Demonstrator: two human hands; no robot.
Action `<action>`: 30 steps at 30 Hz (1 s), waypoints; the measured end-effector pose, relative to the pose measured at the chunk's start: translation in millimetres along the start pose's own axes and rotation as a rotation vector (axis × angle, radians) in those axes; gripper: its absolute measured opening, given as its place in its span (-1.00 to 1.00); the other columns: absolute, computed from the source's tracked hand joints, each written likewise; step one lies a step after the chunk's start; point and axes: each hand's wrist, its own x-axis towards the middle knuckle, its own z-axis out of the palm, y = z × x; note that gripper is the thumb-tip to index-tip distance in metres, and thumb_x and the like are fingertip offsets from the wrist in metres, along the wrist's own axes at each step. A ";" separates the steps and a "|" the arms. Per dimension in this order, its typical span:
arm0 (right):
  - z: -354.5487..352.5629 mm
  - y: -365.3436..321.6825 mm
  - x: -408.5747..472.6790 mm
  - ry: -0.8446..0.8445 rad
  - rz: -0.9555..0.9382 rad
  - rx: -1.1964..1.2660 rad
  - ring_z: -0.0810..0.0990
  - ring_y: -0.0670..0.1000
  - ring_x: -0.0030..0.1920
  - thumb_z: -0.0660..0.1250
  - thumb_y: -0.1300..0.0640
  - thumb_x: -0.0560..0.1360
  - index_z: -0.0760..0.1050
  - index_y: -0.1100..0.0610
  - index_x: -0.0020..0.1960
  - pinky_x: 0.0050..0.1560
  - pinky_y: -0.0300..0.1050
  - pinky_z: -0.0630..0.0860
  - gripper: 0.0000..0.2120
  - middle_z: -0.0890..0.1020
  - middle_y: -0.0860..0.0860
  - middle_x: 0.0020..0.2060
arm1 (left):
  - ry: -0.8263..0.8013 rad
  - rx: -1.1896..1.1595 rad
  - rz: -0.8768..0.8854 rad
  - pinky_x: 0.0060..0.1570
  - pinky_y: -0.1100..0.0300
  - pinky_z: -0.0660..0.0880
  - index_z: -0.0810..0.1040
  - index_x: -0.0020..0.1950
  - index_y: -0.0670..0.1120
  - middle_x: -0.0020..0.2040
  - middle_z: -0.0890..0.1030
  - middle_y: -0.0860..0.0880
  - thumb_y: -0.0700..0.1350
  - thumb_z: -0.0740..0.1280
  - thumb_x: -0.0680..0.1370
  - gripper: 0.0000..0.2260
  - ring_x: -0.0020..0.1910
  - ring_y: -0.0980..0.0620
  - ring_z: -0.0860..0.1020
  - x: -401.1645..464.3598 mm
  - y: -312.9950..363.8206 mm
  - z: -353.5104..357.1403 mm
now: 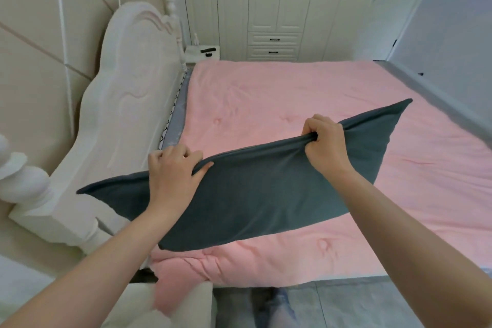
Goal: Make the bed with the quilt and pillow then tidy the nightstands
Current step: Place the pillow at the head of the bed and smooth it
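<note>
My left hand [173, 170] and right hand [323, 141] both clenched on the top edge of the dark grey pillow [253, 194], pillow held up over the near side of the pink quilt [292, 93], quilt spread flat across the bed, white headboard [127, 104] to the left, far nightstand [198, 57] beyond it.

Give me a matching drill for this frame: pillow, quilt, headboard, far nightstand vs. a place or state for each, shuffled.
Column A:
1. pillow
2. quilt
3. headboard
4. far nightstand

Column B:
a. spread flat over the bed
b. gripped along its top edge by the left hand and right hand
c. beyond the bed by the wardrobe, dark items on top
d. white, carved, at the left of the bed

Pairs: 1-b, 2-a, 3-d, 4-c
</note>
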 end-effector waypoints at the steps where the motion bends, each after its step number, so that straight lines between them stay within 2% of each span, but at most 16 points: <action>1: 0.5 10.5 4.6 -0.005 0.015 -0.009 0.36 0.04 -0.28 0.07 0.48 0.03 0.30 0.04 -0.38 -0.19 -0.08 0.24 -0.64 0.38 -0.14 -0.40 | 0.000 -0.011 -0.001 -0.07 0.05 0.25 0.54 -0.17 0.04 -0.18 0.46 0.06 0.15 0.27 0.55 -0.77 -0.16 -0.01 0.44 9.3 5.9 7.7; 4: 5.6 40.1 16.9 -0.034 0.065 -0.049 0.39 0.04 -0.27 0.09 0.47 0.05 0.32 0.04 -0.39 -0.19 -0.04 0.28 -0.65 0.40 -0.13 -0.39 | -0.046 -0.037 0.014 0.01 0.05 0.27 0.55 -0.12 0.06 -0.06 0.52 0.09 0.14 0.27 0.55 -0.81 -0.07 0.01 0.47 33.1 19.8 31.4; 6: 10.8 63.9 27.3 -0.044 0.098 -0.066 0.41 0.07 -0.25 0.10 0.46 0.06 0.33 0.04 -0.38 -0.17 -0.01 0.31 -0.66 0.43 -0.11 -0.37 | -0.102 -0.079 0.054 0.09 0.05 0.32 0.59 -0.02 0.06 0.01 0.59 0.12 0.13 0.26 0.56 -0.80 0.01 0.01 0.50 50.6 31.2 48.2; 9: 18.2 104.0 45.5 -0.012 0.165 -0.076 0.41 0.09 -0.23 0.13 0.47 0.06 0.35 0.06 -0.36 -0.16 -0.01 0.27 -0.67 0.45 -0.09 -0.36 | -0.136 -0.201 0.062 0.27 -0.04 0.41 0.65 0.11 0.02 -0.02 0.65 0.04 0.08 0.33 0.55 -0.78 0.06 -0.06 0.56 79.2 53.1 65.2; 10: 19.6 112.3 46.7 0.000 0.186 -0.069 0.40 0.08 -0.23 0.14 0.47 0.07 0.35 0.07 -0.36 -0.15 -0.01 0.27 -0.67 0.45 -0.09 -0.36 | -0.143 -0.231 0.051 0.23 -0.04 0.46 0.65 0.10 0.03 -0.07 0.66 0.03 0.06 0.35 0.54 -0.80 0.01 -0.08 0.58 84.6 59.9 64.0; 12: 25.4 132.7 58.1 -0.011 0.230 -0.048 0.39 0.08 -0.23 0.14 0.46 0.08 0.34 0.07 -0.35 -0.13 0.00 0.27 -0.68 0.45 -0.07 -0.35 | -0.168 -0.228 0.032 -0.02 0.01 0.51 0.64 -0.01 0.06 -0.29 0.61 0.06 0.05 0.36 0.54 -0.88 -0.17 -0.10 0.58 101.5 75.1 67.9; 14: 33.3 152.2 71.2 -0.058 0.256 -0.029 0.40 0.09 -0.21 0.13 0.47 0.09 0.33 0.07 -0.36 -0.12 -0.01 0.25 -0.68 0.45 -0.06 -0.35 | -0.161 -0.182 0.042 -0.31 0.13 0.38 0.58 -0.15 0.05 -0.47 0.36 0.11 0.07 0.37 0.54 -0.87 -0.35 -0.12 0.53 116.6 85.6 76.6; 15: 36.9 159.3 75.8 -0.071 0.262 -0.025 0.40 0.10 -0.20 0.13 0.48 0.09 0.33 0.07 -0.36 -0.13 -0.01 0.24 -0.68 0.45 -0.06 -0.35 | -0.163 -0.153 0.059 -0.38 0.17 0.30 0.53 -0.18 0.04 -0.48 0.28 0.12 0.10 0.35 0.54 -0.82 -0.40 -0.10 0.49 122.4 87.7 80.0; 16: 41.5 166.8 81.8 -0.081 0.265 -0.022 0.39 0.10 -0.20 0.14 0.48 0.09 0.33 0.08 -0.37 -0.13 -0.01 0.24 -0.69 0.45 -0.05 -0.35 | -0.173 -0.122 0.080 -0.42 0.18 0.26 0.49 -0.20 0.04 -0.48 0.29 0.10 0.15 0.30 0.55 -0.77 -0.43 -0.08 0.47 127.6 88.2 86.6; 20: 50.6 181.9 94.8 -0.050 0.249 -0.007 0.35 0.09 -0.21 0.14 0.46 0.08 0.35 0.09 -0.36 -0.13 0.00 0.25 -0.70 0.45 -0.05 -0.35 | -0.183 -0.053 0.160 -0.48 0.17 0.20 0.32 -0.28 -0.03 -0.49 0.43 0.00 0.28 0.11 0.55 -0.59 -0.47 -0.07 0.44 144.5 82.3 101.7; 25: 60.7 190.2 114.1 -0.043 0.237 0.036 0.31 0.05 -0.21 0.13 0.46 0.06 0.33 0.06 -0.37 -0.15 -0.03 0.20 -0.68 0.44 -0.06 -0.34 | -0.207 -0.080 0.120 -0.48 0.17 0.16 0.25 -0.27 -0.01 -0.49 0.36 0.03 0.32 0.05 0.54 -0.58 -0.47 -0.02 0.42 166.7 79.0 108.0; 30: 71.8 196.6 126.6 -0.103 0.284 0.017 0.35 0.07 -0.18 0.15 0.46 0.08 0.34 0.05 -0.37 -0.11 0.01 0.26 -0.68 0.48 -0.05 -0.32 | -0.290 -0.132 0.098 -0.47 0.18 0.16 0.27 -0.24 0.00 -0.49 0.33 0.06 0.35 0.07 0.53 -0.57 -0.42 0.03 0.38 183.1 69.8 127.0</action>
